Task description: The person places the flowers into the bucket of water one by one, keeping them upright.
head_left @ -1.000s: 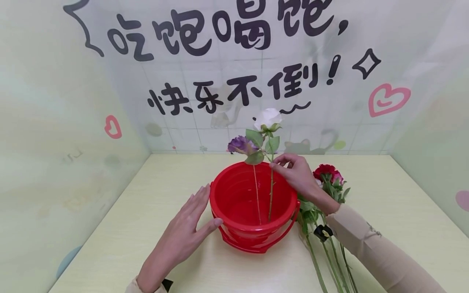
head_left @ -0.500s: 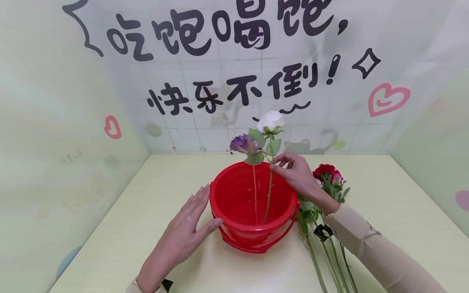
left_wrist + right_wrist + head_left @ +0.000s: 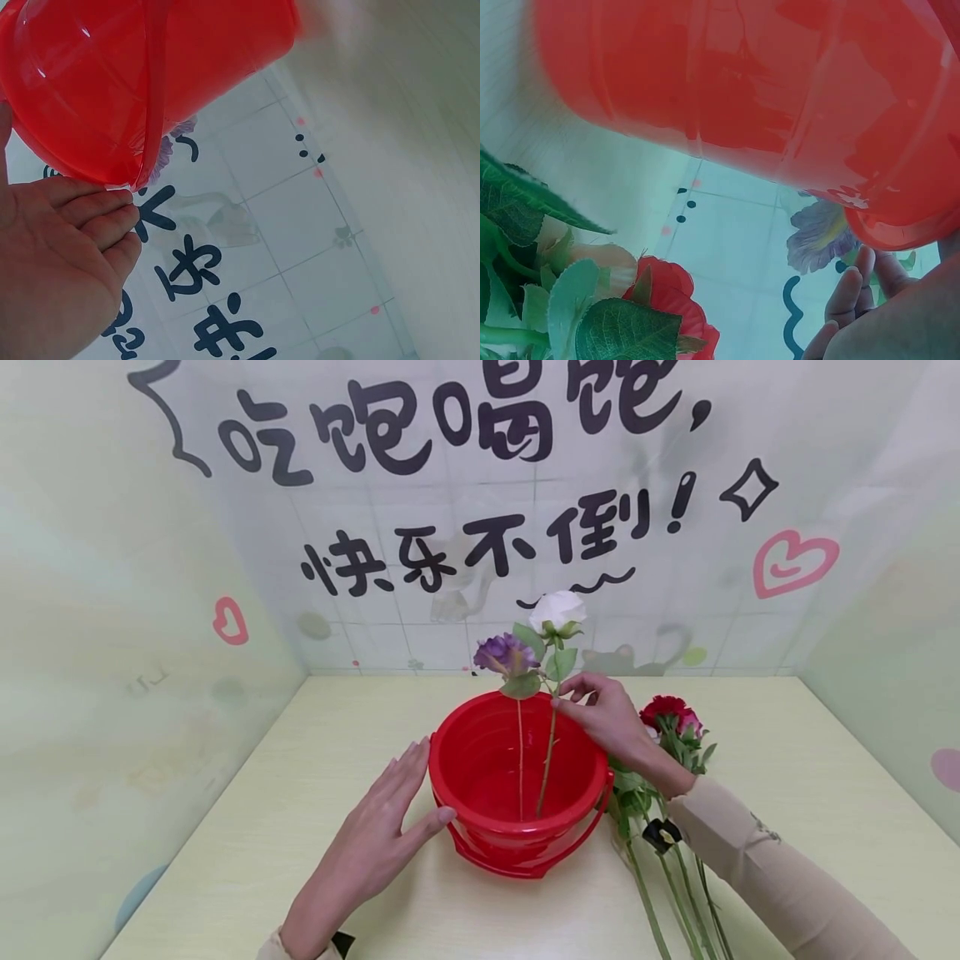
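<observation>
A red bucket (image 3: 480,817) stands upright mid-table, its handle hanging at the front. Inside it are a purple flower (image 3: 506,654) on a thin stem and a white rose (image 3: 557,613) with green leaves, both rising above the rim. My right hand (image 3: 609,714) pinches the rose's stem between thumb and fingers, just over the bucket's right rim. On the other side my left hand (image 3: 375,827) rests against the rim with straight fingers and the thumb spread toward the front. In the left wrist view that hand (image 3: 67,255) has its fingertips at the rim.
Several flowers lie right of the bucket under my right forearm, among them a red flower (image 3: 664,713), a pink flower (image 3: 688,723) and a black flower (image 3: 662,836). Their long green stems point toward the front edge. A printed sheet (image 3: 420,635) hangs behind the pale table (image 3: 315,760).
The white rose's head has shifted slightly right and down, while its stem's lower end has swung left in the bucket. The purple flower has moved slightly right. My left hand keeps its place.
</observation>
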Available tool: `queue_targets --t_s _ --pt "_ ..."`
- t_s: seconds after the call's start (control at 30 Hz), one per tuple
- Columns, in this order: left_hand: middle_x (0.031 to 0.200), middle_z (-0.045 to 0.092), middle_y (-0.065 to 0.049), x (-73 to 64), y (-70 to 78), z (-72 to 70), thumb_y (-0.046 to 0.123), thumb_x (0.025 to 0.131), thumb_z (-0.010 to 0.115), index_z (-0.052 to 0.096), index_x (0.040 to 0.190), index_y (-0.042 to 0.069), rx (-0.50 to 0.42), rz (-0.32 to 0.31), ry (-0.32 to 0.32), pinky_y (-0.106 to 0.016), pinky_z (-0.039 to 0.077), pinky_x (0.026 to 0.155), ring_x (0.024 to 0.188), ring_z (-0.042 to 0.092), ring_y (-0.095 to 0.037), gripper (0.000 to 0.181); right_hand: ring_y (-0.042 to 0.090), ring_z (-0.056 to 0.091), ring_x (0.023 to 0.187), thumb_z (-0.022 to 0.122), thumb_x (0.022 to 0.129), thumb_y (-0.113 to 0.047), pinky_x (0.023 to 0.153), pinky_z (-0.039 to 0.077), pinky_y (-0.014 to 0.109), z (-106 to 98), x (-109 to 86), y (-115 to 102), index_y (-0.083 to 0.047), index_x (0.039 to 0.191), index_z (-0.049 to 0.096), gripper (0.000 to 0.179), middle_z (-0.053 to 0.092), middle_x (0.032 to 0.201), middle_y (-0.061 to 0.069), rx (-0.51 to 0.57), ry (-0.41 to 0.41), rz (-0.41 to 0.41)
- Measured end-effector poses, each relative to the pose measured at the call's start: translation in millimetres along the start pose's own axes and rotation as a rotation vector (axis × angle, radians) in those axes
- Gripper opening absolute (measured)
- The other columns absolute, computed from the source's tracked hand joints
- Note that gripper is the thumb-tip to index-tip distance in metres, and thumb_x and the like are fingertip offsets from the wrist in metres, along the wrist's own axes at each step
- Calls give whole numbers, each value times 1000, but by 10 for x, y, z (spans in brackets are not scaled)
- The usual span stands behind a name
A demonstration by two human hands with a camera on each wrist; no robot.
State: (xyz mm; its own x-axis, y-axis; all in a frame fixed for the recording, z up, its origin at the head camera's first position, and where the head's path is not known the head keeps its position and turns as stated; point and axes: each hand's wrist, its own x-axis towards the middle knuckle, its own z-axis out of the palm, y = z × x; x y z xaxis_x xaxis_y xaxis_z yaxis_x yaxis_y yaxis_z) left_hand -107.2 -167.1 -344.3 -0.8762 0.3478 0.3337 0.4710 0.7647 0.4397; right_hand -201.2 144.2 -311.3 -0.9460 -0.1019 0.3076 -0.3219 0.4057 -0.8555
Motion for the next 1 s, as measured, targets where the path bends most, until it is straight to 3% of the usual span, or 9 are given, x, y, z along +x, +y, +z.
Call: queue_targets --t_s 0.6,1.0 --pt "168 31 -5 7 0 4 57 98 63 31 164 13 -5 -8 0 -54 36 116 154 28 -29 86 22 52 69 73 97 -15 53 48 24 -89 -12 -11 3 106 70 21 60 93 13 6 -43 38" --pt "168 31 -5 14 -3 -1 58 97 64 30 164 13 -8 -22 -12 -55 36 116 154 28 -29 87 34 57 88 69 100 -16 62 54 27 -346 -189 88 5 116 68 26 61 96 17 61 -37 14"
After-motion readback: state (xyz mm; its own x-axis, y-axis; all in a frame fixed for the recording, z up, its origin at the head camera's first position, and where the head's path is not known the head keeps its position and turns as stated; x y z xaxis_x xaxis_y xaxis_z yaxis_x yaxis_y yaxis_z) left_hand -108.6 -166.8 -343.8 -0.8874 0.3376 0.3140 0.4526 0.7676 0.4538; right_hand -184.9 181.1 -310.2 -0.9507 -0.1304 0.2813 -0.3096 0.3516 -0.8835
